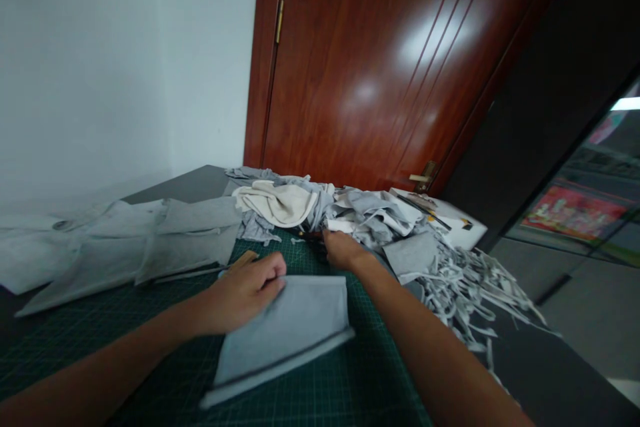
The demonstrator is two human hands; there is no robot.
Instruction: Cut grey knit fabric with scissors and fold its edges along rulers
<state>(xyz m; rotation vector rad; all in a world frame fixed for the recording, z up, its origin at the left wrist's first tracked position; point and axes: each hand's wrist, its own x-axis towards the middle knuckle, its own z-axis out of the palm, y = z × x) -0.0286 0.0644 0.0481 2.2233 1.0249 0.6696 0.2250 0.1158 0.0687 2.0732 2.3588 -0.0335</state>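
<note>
My left hand [253,290] is closed on the upper left edge of a grey fabric piece [295,313]. The piece has a folded band along its lower edge and lies over the green cutting mat [380,353]. My right hand [344,250] reaches farther out, to the near side of the cloth heap, with its fingers curled. At its fingertips is a dark object [316,239], too blurred to name. Just behind my left hand a small tan piece [245,259] shows in part.
Grey fabric panels [190,237] lie in a row at the left. A cream cloth [277,203] tops the heap at the back. Thin fabric strips [465,290] tangle at the right, by a white box [457,223]. Behind stands a wooden door [360,80].
</note>
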